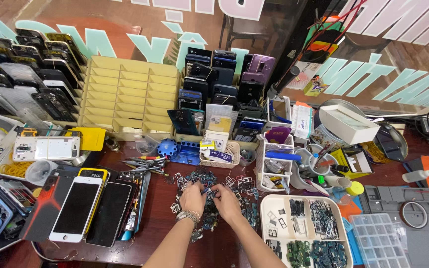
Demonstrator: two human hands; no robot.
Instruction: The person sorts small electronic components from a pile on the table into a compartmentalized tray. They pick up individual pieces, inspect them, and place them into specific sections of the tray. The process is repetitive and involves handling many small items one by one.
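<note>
Both hands meet over a scattered heap of small metal card trays [209, 191] in the middle of the dark red workbench [165, 233]. Fingers of the left hand [192, 197], which wears a metal watch [188, 216] at the wrist, are curled down into the heap, and those of the right hand [224, 198] are bent in beside them, fingertips close together; a tiny piece seems pinched between the two hands, though it is too small to tell which hand holds it. Just right of the heap lies a cream sorting tray [274, 204] with compartments of sorted small parts, and beyond it a clear plastic compartment box [381, 238]. Left of the heap lie several phones [78, 208] face up, side by side, with a bunch of tweezers and tools [142, 164] above them. Behind the heap stand a blue screwdriver holder [167, 148], a small basket [219, 155] and a cream rack of empty slots [125, 94].
</note>
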